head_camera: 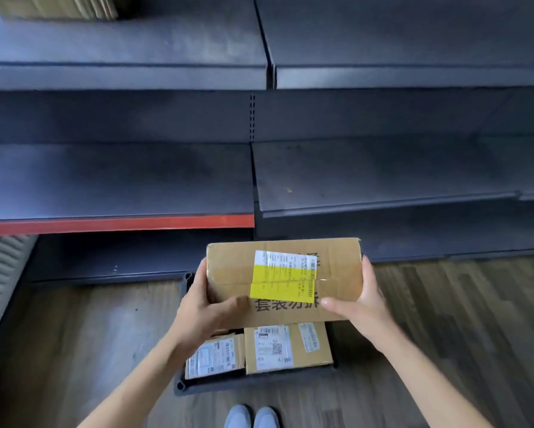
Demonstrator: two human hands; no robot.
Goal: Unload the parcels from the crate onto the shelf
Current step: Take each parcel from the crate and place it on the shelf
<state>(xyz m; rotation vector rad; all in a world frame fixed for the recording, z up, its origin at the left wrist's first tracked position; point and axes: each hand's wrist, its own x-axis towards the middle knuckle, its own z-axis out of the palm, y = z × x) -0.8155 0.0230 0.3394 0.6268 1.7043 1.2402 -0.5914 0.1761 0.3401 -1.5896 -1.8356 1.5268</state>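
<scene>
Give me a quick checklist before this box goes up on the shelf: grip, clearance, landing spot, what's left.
1. Grip both sides: ok; left hand and right hand hold the brown cardboard box with yellow tape by its ends.
2. Box clear of the dark plastic crate: ok, held above it.
3. Landing spot: ok; dark metal shelf with red front edge is bare where visible.
4. Box level: ok, roughly.
5. Crate emptied: not ok; two labelled cardboard parcels are visible inside.
6. Box weight: cannot tell.
</scene>
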